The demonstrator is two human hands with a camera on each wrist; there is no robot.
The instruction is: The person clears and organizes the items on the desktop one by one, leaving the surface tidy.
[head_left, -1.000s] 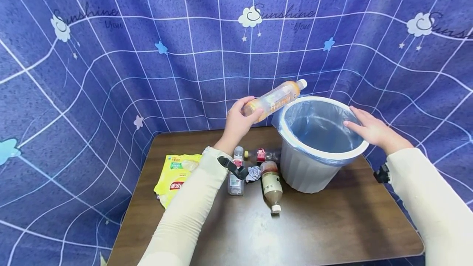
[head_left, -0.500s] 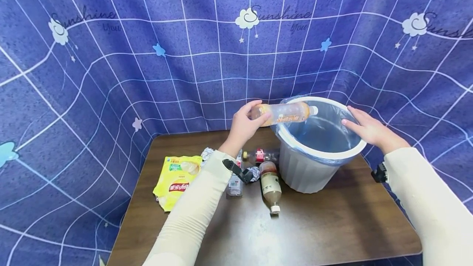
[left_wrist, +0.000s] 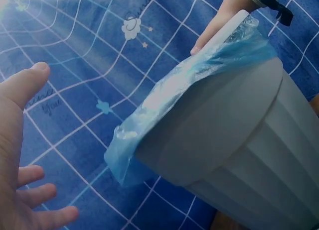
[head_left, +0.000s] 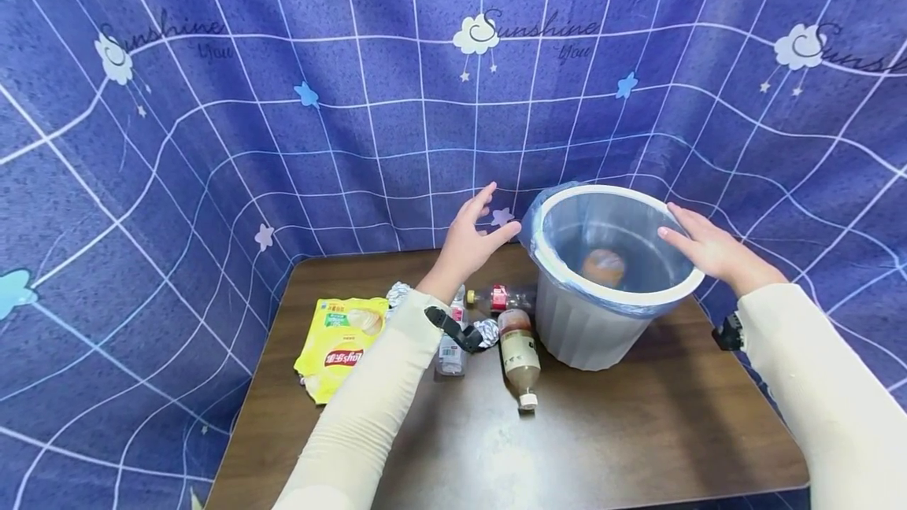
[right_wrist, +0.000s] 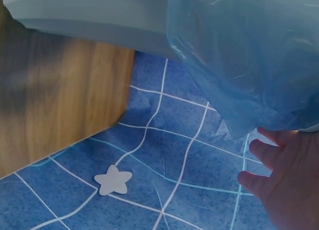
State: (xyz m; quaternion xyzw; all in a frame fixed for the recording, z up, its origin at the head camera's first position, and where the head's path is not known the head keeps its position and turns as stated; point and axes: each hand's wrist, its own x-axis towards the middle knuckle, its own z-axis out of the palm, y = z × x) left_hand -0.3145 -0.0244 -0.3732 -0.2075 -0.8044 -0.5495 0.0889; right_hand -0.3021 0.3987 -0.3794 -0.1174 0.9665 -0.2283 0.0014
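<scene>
A light grey trash bin point(head_left: 591, 329) with a white rim and a blue plastic liner point(left_wrist: 234, 58) stands upright on the table. The blurred orange end of a bottle point(head_left: 604, 267) shows inside it. My left hand point(head_left: 471, 246) is just left of the rim, thumb and fingers spread apart, holding nothing. On the opposite side my right hand point(head_left: 719, 250) rests at the rim with its fingers extended. In the right wrist view several fingertips point(right_wrist: 251, 177) of that hand show beside the hanging liner.
Left of the bin, on the brown table point(head_left: 602, 447), lie a brown-tinted bottle point(head_left: 520, 356), a red-labelled bottle point(head_left: 501, 297), a clear bottle point(head_left: 451, 356), crumpled foil point(head_left: 487, 332) and a yellow Lay's bag point(head_left: 340, 345). A blue patterned curtain point(head_left: 397, 124) encloses the table.
The orange-labelled bottle tipped over the rim, left my left hand and is now inside the bin. My left hand's fingers have spread. The right hand has stayed at the rim.
</scene>
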